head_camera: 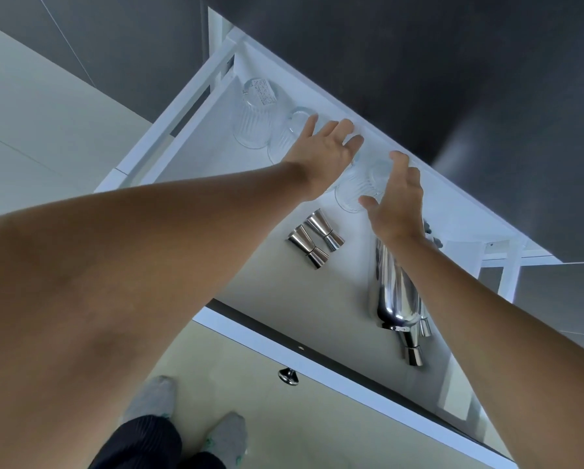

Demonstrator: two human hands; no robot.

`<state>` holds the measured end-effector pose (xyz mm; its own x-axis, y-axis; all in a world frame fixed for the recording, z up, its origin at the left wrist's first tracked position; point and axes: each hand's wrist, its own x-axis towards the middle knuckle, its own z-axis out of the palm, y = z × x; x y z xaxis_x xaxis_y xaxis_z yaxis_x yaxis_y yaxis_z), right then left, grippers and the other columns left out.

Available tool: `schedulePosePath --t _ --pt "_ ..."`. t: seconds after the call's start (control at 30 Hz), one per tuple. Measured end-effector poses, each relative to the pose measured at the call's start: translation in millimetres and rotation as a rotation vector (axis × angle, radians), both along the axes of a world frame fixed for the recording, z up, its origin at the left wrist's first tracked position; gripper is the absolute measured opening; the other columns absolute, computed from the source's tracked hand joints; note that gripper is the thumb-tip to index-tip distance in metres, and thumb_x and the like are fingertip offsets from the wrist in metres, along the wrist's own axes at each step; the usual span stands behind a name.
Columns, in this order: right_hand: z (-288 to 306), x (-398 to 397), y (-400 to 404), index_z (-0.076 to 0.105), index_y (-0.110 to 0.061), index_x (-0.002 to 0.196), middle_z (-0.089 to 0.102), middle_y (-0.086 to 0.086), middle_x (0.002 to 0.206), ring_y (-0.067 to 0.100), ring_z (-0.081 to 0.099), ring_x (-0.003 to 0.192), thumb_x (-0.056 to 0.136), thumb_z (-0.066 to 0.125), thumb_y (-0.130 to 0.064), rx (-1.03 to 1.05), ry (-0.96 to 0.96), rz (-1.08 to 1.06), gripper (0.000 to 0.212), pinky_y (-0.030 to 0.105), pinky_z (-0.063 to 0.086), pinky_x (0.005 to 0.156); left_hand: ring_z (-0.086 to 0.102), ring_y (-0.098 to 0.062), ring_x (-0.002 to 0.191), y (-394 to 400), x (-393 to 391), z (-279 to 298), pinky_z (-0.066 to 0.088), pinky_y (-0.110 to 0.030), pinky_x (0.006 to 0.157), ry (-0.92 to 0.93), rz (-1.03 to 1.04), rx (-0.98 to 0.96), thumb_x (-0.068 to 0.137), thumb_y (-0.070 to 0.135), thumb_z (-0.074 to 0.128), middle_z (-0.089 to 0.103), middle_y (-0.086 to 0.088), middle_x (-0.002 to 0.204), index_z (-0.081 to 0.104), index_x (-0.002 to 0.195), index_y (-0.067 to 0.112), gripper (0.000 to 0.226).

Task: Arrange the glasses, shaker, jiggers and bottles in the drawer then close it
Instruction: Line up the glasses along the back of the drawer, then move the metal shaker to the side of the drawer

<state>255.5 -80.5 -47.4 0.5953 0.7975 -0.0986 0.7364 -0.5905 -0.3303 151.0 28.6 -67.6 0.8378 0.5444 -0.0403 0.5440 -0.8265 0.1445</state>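
Glasses lie on their sides in a row along the back wall of the open drawer (168, 147). Our left hand (321, 154) spreads open over one glass; our right hand (397, 198) cups loosely around the ribbed glass (355, 187) beside it, not yet clamped. We judge them light, slick, rigid and breakable, best gripped around the fluted body. They are clear, and the far glass (255, 113) carries a label. Nearer us lie two steel jiggers (316, 238); the mirror-bright shaker (395, 292) lies to the right.
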Motion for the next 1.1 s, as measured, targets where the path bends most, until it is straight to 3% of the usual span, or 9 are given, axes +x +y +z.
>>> schedulePosePath --t 0.23,0.4,0.53,0.63,0.7,0.8,0.93,1.0,1.1 --pt "-4 -4 -47 0.037 -0.012 0.136 0.044 0.019 0.138 0.038 0.04 0.125 0.086 0.06 -0.018 0.025 -0.134 -0.228 0.056 0.049 0.038 0.101 0.052 -0.035 0.116 -39 -51 11 0.049 -0.042 0.095 -0.432 0.14 -0.149 0.075 0.002 0.067 0.052 -0.017 0.13 0.052 0.131 0.007 0.058" --pt "-5 -2 -94 0.038 -0.008 0.13 0.051 0.021 0.127 0.039 0.05 0.114 0.083 0.064 -0.042 -0.111 0.217 -0.531 0.063 0.04 0.042 0.088 0.064 -0.033 0.098 -97 -50 12 0.052 -0.034 0.086 -0.41 0.408 -0.846 0.088 0.006 0.053 0.066 -0.016 0.109 0.069 0.102 0.01 0.022" --pt "-2 12 -104 0.042 -0.014 0.132 0.057 0.01 0.116 0.029 0.054 0.102 0.09 0.049 -0.052 -0.09 0.431 -0.602 0.056 0.032 0.04 0.08 0.04 -0.029 0.138 -140 -12 14 0.035 -0.032 0.109 -0.15 0.548 -1.418 0.101 0.021 0.039 0.041 -0.011 0.151 0.044 0.142 0.015 0.041" --pt "-9 23 -112 0.039 -0.027 0.137 0.059 0.009 0.126 0.029 0.059 0.109 0.092 0.035 -0.061 -0.088 0.648 -0.615 0.056 0.045 0.05 0.095 0.051 -0.029 0.125 -153 8 13 0.045 -0.024 0.091 -0.258 0.6 -1.608 0.103 0.019 0.037 0.046 -0.014 0.144 0.027 0.15 0.021 0.049" --pt "-13 25 -119 0.036 -0.035 0.136 0.06 0.009 0.127 0.026 0.062 0.109 0.092 0.035 -0.06 -0.049 0.817 -0.621 0.05 0.047 0.052 0.094 0.061 -0.023 0.084 -156 12 10 0.049 -0.015 0.059 -0.316 0.637 -1.66 0.102 0.015 0.041 0.061 -0.014 0.108 0.04 0.14 0.026 0.04" --pt "-14 18 -129 0.036 -0.041 0.134 0.065 0.007 0.12 0.023 0.067 0.096 0.094 0.035 -0.056 -0.015 0.873 -0.595 0.043 0.037 0.058 0.069 0.05 -0.013 0.059 -157 9 10 0.044 -0.02 0.055 -0.319 0.607 -1.593 0.1 0.01 0.043 0.053 -0.006 0.073 0.046 0.088 0.037 0.03" --pt "2 -6 -132 0.023 -0.047 0.143 0.064 0.004 0.115 0.007 0.062 0.065 0.095 0.038 -0.054 0.058 0.849 -0.549 0.051 0.016 0.044 0.043 0.052 -0.008 0.064 -153 -10 23 0.048 -0.018 0.06 -0.336 0.505 -1.555 0.1 0.013 0.048 0.056 -0.001 0.079 0.028 0.148 0.03 0.055" --pt "18 -22 -134 0.023 -0.047 0.143 0.066 -0.001 0.097 0.0 0.059 0.056 0.097 0.039 -0.049 0.106 0.859 -0.511 0.048 0.019 0.046 0.048 0.054 -0.009 0.062 -150 -27 33 0.051 -0.017 0.061 -0.357 0.479 -1.525 0.099 0.014 0.05 0.054 -0.001 0.071 0.021 0.152 0.03 0.062" --pt "39 -54 -134 0.023 -0.045 0.144 0.055 -0.012 0.068 -0.002 0.051 0.045 0.099 0.041 -0.039 0.214 0.898 -0.448 0.048 0.018 0.042 0.047 0.059 -0.018 0.07 -142 -57 42 0.056 -0.045 0.091 -0.382 0.436 -1.462 0.097 0.014 0.054 0.057 -0.004 0.073 0.023 0.151 0.03 0.065"
